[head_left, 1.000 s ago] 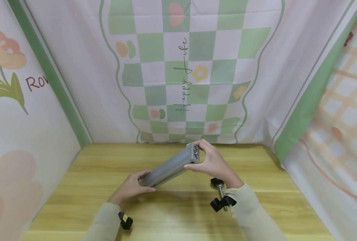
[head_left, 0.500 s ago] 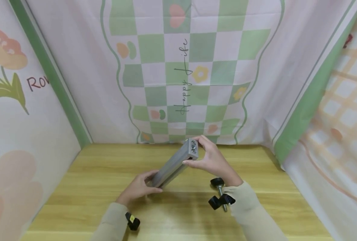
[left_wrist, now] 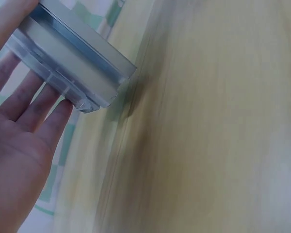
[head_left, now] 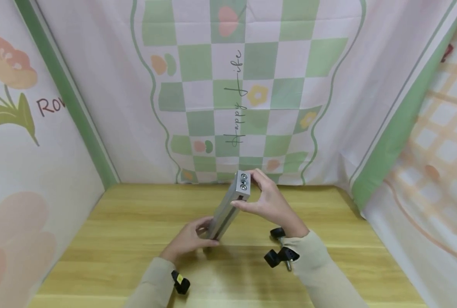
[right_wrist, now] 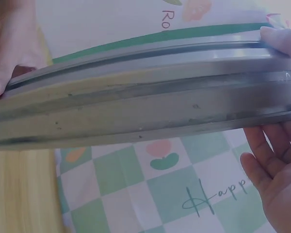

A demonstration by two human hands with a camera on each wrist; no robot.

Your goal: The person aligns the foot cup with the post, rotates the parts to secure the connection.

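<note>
A grey aluminium extrusion bar (head_left: 226, 213), slotted along its sides, is held up at a steep tilt above the table. Its upper end face, with round holes, faces the head camera. My right hand (head_left: 268, 203) grips that upper end between thumb and fingers. Lower down, my left hand (head_left: 188, 240) holds the other end, the thumb on the near side. In the left wrist view, the bar's lower end (left_wrist: 72, 58) is off the wood, with fingers spread under it. The right wrist view shows the bar's long slotted face (right_wrist: 136, 109), with small dark marks.
On the wooden table (head_left: 136, 209), beneath my right wrist, lies a black knob (head_left: 277, 232) with a metal threaded rod, partly hidden by the sleeve and wrist camera. A checkered cloth (head_left: 228, 128) hangs at the table's back edge. Printed cloths also hang at both sides.
The bar has swung steeper: its lower end moved right with my left hand, and its upper end rose slightly and shifted left with my right hand. Both grips stay the same.
</note>
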